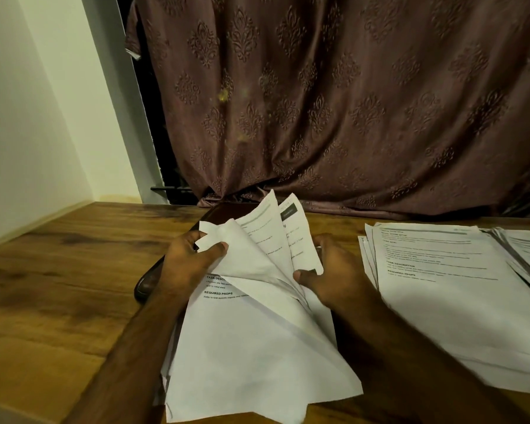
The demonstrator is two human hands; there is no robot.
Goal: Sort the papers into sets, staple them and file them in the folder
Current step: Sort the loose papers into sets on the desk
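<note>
1. Near 6 o'clock on the wood-grain table [58,270], a loose set [257,347] of white printed sheets lies fanned over a dark glossy folder [149,280].
2. Left hand [190,258] pinches a limp, curled sheet [242,255] between thumb and fingers, lifting it.
3. Right hand [334,276] grips the upright sheets' edge at 12 o'clock, thumb pressed on.
4. At 3 o'clock, flat stacks [441,286] overlap.
5. Behind hangs an embossed brown curtain [349,102].
</note>
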